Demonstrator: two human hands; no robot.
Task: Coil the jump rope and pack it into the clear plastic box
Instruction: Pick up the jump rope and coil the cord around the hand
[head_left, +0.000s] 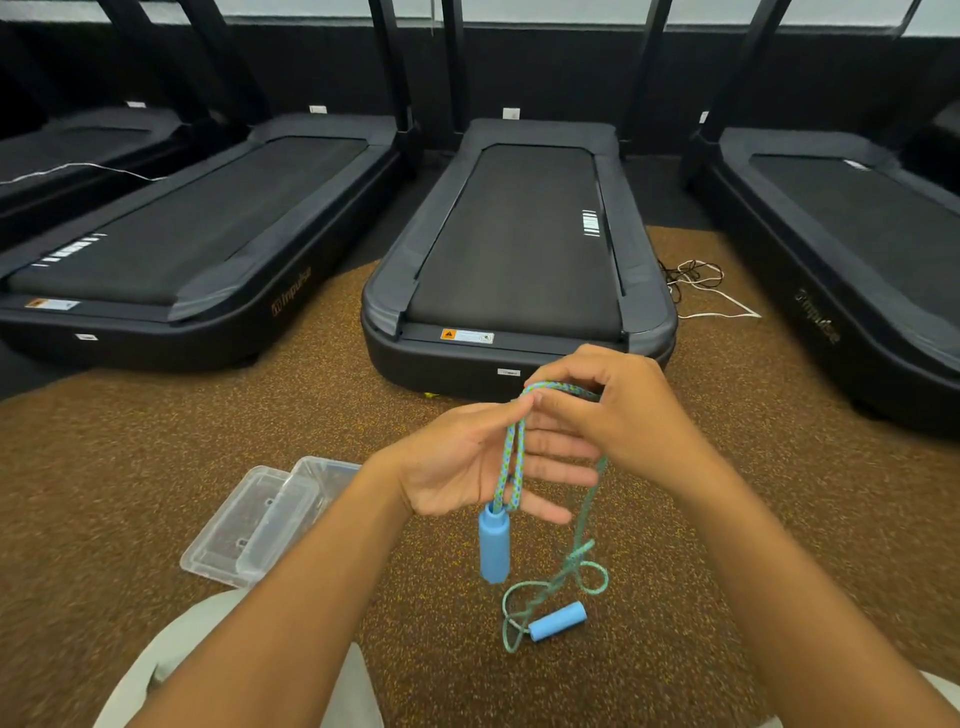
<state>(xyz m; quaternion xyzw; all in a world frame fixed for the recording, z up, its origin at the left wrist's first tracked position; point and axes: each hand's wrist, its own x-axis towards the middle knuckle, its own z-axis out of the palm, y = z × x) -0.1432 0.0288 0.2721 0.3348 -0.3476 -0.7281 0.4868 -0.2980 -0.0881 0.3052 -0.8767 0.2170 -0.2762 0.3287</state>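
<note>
Head view: the left hand is held palm up with its fingers straight and spread, and the rope hangs doubled across them. The thumb lies along the top of that loop, though whether it presses the rope is hard to tell. The right hand is just beside and partly over the left fingertips, fingers curled round the top bend of the rope and pinching it. One blue handle dangles upright just below the left palm, on the end of the doubled strand. From under the right hand a single strand drops to the floor, where the slack lies in loose loops below both hands, ending at the second handle, which lies on its side. The box sits on the floor to the left of the left forearm, apart from the rope, with what looks like its lid beside it. Beyond the hands stand treadmills; white and black cables lie past the right hand
</note>
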